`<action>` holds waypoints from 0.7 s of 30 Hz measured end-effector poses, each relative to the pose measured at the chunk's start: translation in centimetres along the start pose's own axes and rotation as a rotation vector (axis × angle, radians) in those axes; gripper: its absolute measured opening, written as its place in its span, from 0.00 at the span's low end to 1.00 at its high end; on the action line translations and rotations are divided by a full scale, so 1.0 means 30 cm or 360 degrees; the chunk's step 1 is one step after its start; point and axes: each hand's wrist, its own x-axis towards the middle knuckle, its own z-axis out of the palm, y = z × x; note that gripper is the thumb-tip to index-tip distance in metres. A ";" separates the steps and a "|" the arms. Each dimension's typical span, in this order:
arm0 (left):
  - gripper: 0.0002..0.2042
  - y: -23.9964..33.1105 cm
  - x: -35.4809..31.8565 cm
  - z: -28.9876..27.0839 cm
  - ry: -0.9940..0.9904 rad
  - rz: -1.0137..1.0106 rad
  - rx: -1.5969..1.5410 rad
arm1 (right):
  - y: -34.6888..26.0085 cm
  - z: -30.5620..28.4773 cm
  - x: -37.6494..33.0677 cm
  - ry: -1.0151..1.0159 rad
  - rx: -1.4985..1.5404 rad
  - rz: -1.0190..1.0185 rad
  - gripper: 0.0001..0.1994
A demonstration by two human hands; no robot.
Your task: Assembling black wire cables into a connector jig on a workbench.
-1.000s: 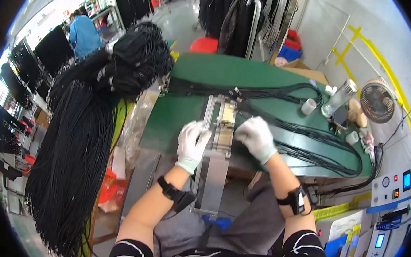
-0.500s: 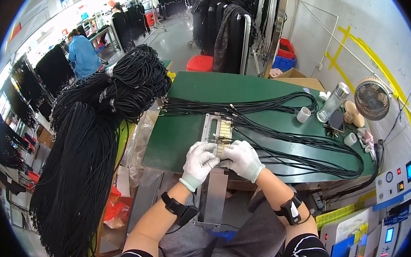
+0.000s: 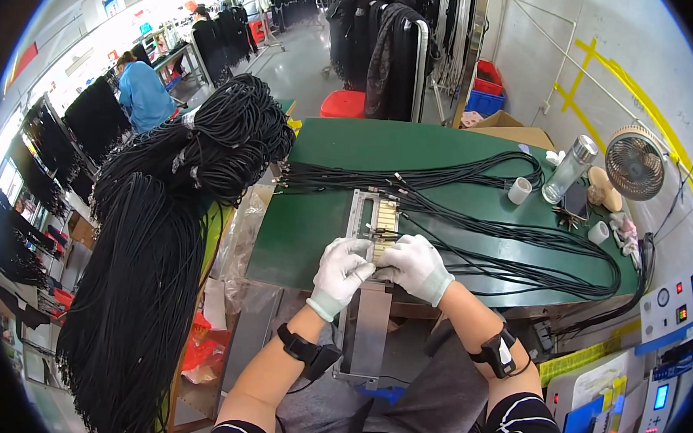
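Both my hands wear white gloves and meet at the near end of a metal fixture with a row of pale yellow blocks. My left hand is closed at the fixture's left side, thumb and fingers pinched. From the right, my right hand reaches over the blocks, its fingertips pinched close to the left ones. Whatever is between the fingertips is too small and covered to make out. Just beyond the fingers, thin black cable ends lie across the blocks. Long black cables loop over the green table to the right.
A big hanging bundle of black cables stands left of the table. At the right are a glass bottle, white rings, a fan and control boxes. A red stool is behind; a person in blue works far left.
The whole view has shifted slightly to the side. My hands stay pinched together at the fixture, with only small finger movement.
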 end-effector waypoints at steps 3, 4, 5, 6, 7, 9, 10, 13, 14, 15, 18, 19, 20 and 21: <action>0.06 -0.004 0.000 0.000 -0.0078 -0.0159 -0.0077 | 0.015 0.008 0.001 0.0028 0.0004 -0.0002 0.11; 0.06 -0.003 -0.001 -0.002 -0.0089 -0.0145 -0.0070 | 0.021 0.015 -0.001 -0.0005 0.0086 0.0026 0.11; 0.06 -0.007 -0.002 0.001 -0.0100 -0.0151 -0.0093 | 0.029 0.022 -0.006 -0.0031 0.0161 0.0061 0.11; 0.06 -0.009 -0.003 0.003 -0.0114 -0.0155 -0.0115 | 0.034 0.023 -0.011 -0.0052 0.0238 0.0097 0.11; 0.06 -0.012 -0.004 0.002 -0.0128 -0.0161 -0.0131 | 0.026 0.027 -0.010 -0.0019 0.0234 0.0106 0.11; 0.06 -0.019 -0.004 -0.002 -0.0132 -0.0191 -0.0159 | -0.006 0.043 0.009 0.0100 0.0120 0.0078 0.10; 0.06 -0.020 -0.006 0.000 -0.0118 -0.0249 -0.0205 | -0.013 0.042 0.005 0.0156 0.0058 0.0074 0.10; 0.06 0.000 0.004 -0.001 -0.0125 -0.0156 -0.0095 | 0.031 0.064 -0.016 0.0081 0.0333 0.0202 0.10; 0.06 0.012 0.010 -0.003 -0.0115 -0.0025 0.0051 | 0.047 0.070 -0.024 0.0027 0.0477 0.0252 0.10; 0.06 0.018 0.009 -0.004 -0.0094 0.0099 0.0196 | 0.051 0.060 -0.027 0.0047 0.0476 0.0260 0.10; 0.06 -0.003 0.007 -0.004 -0.0141 -0.0003 0.0051 | 0.058 0.022 -0.025 -0.0109 0.0544 0.0291 0.10; 0.06 -0.008 0.010 -0.001 -0.0156 -0.0064 -0.0023 | 0.054 0.025 -0.023 -0.0094 0.0543 0.0296 0.10; 0.06 -0.009 0.010 0.003 -0.0167 -0.0057 -0.0023 | 0.041 0.038 -0.019 -0.0016 0.0343 0.0229 0.11; 0.06 -0.009 0.009 0.007 -0.0148 -0.0272 -0.0245 | 0.027 0.053 -0.014 0.0059 0.0142 0.0161 0.11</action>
